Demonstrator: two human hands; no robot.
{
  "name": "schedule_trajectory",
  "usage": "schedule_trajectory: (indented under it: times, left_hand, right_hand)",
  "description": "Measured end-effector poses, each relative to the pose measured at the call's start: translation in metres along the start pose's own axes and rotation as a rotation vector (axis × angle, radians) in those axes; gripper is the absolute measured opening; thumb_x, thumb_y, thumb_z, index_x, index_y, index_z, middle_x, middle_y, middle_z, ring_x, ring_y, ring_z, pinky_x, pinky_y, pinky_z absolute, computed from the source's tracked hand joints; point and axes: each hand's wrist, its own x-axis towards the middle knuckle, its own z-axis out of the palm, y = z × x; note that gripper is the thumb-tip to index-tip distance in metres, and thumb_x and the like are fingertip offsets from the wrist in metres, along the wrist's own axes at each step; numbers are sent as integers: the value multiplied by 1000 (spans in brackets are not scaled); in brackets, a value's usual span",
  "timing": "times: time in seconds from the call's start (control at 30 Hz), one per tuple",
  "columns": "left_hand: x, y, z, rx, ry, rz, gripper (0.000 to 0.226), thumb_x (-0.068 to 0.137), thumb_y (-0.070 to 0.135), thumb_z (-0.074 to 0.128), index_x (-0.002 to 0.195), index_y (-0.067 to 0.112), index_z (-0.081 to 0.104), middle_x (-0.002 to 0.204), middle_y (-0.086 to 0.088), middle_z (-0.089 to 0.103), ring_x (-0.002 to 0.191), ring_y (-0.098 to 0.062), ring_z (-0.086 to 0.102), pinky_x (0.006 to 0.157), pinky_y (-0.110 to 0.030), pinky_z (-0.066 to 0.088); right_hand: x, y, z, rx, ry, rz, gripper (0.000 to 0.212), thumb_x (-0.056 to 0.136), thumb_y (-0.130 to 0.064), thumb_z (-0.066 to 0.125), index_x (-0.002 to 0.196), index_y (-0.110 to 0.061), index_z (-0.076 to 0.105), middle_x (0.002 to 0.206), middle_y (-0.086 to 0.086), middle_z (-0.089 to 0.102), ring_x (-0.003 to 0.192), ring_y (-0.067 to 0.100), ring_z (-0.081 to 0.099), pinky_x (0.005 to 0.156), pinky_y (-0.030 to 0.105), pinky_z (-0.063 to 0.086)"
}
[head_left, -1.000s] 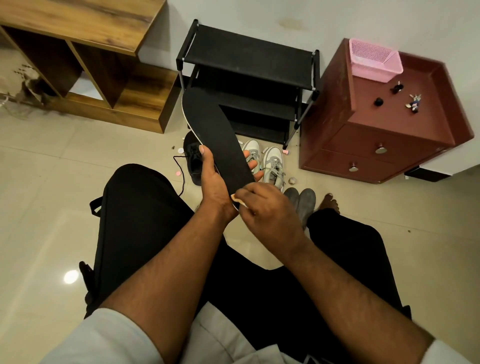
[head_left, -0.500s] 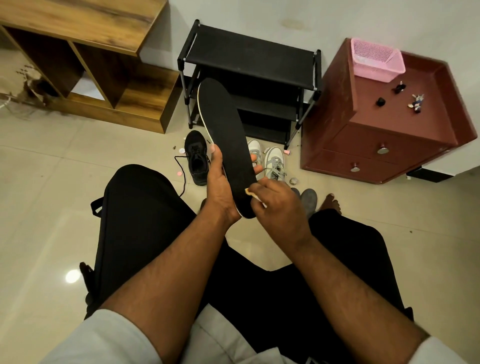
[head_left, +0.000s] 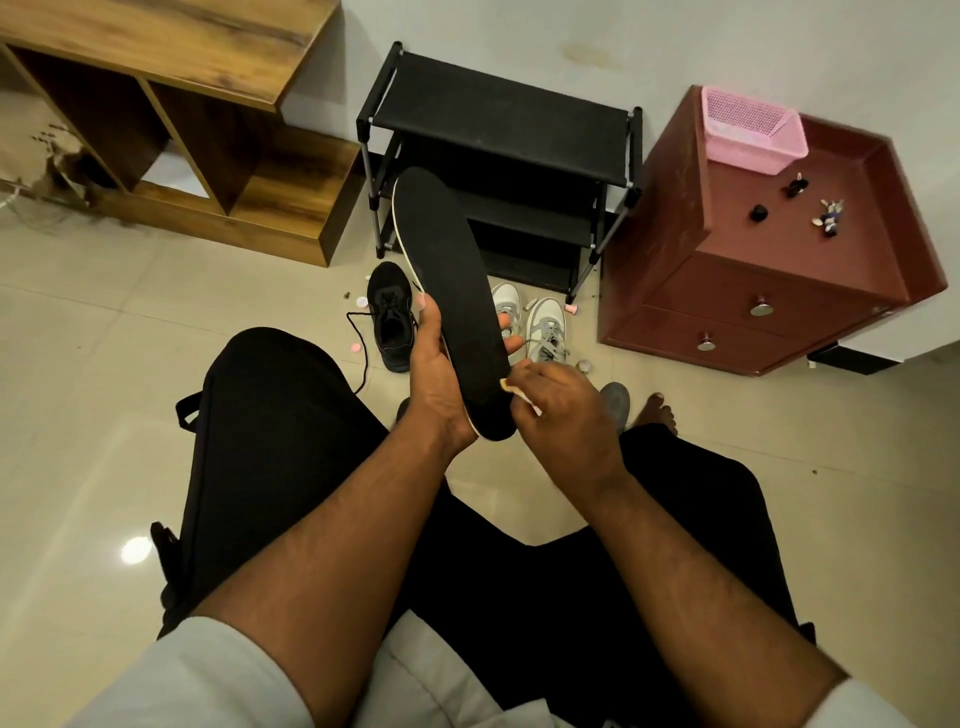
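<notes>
Long black foam insole (head_left: 452, 291) held in front of black metal shoe rack (head_left: 498, 124), toe toward rack, heel nearest. Left hand (head_left: 436, 374) grips its middle; right hand (head_left: 561, 410) pinches small pale scrap (head_left: 511, 389) at heel edge.

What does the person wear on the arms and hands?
The left hand and right hand are bare: no gloves, and no watch or ring shows. The forearms are uncovered. Light grey short sleeves begin near the bottom edge.
</notes>
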Motion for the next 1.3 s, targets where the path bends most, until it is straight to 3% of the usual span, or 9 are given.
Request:
schedule_trajectory:
  times: [0.27, 0.43, 0.53, 0.7, 0.8, 0.9, 1.07, 1.2, 1.3]
  left_hand:
    - [2, 0, -4, 35, 12, 26, 89, 89, 76, 28, 129, 2, 58, 114, -15, 67, 89, -24, 70, 77, -41, 58]
    - [-1, 0, 1, 12, 9, 1, 90, 87, 76, 33, 131, 2, 58, 114, -16, 65, 84, -23, 69, 63, -32, 56]
    - [2, -1, -2, 20, 6, 3, 93, 85, 78, 35, 133, 1, 56, 110, -14, 65, 82, -23, 68, 63, -32, 56]
    - [2, -2, -4, 39, -3, 23, 83, 89, 75, 30, 109, 4, 67, 101, -13, 69, 82, -23, 67, 92, -46, 54]
    - [1, -2, -3, 18, -13, -37, 93, 84, 80, 34, 120, -1, 63, 96, -14, 67, 79, -23, 68, 70, -35, 58]
    - [3, -2, -4, 8, -12, -41, 99, 80, 82, 38, 134, 0, 54, 103, -14, 63, 82, -24, 68, 69, -34, 56]
    - [1, -3, -3, 62, -8, 33, 83, 90, 75, 29, 80, 9, 79, 84, -12, 71, 78, -23, 67, 81, -37, 56]
    - [-4, -3, -1, 69, -6, -1, 83, 89, 75, 31, 103, 3, 70, 92, -13, 70, 86, -26, 68, 84, -38, 55]
    - [-5, -5, 1, 66, -18, -26, 85, 87, 77, 34, 108, 2, 69, 95, -14, 69, 90, -28, 68, 87, -41, 54]
  right_hand:
    - [-6, -27, 4, 25, -66, -148, 20, 82, -8, 63, 99, -4, 72, 91, 9, 69, 81, 17, 61, 76, 20, 44]
    - [1, 7, 5, 14, -7, -15, 19, 80, 0, 65, 98, -1, 71, 92, 11, 69, 83, 22, 63, 75, 34, 55]
    - [1, 1, 5, 8, 0, -23, 19, 80, 0, 64, 98, -1, 71, 91, 11, 69, 84, 21, 63, 76, 32, 54]
    - [1, -27, 5, 46, -45, -132, 26, 85, -12, 51, 99, -4, 72, 90, 9, 68, 83, 16, 59, 79, 22, 44]
    - [4, -8, 4, 29, -9, -67, 21, 81, -5, 59, 97, -1, 71, 89, 11, 68, 81, 22, 63, 75, 32, 53]
    - [5, 4, 0, 7, 9, 11, 20, 79, -1, 63, 97, 0, 72, 90, 12, 70, 83, 24, 64, 76, 34, 55]
    - [8, -29, 4, 43, -25, -125, 26, 84, -12, 52, 98, -3, 72, 89, 9, 68, 83, 19, 62, 78, 21, 44]
    - [13, -21, 4, 32, -57, -99, 31, 85, -14, 46, 98, -2, 71, 90, 10, 68, 85, 20, 62, 79, 24, 45]
    - [17, 1, 2, -19, -20, 20, 21, 84, -4, 57, 99, -1, 71, 93, 11, 69, 86, 24, 63, 81, 26, 47]
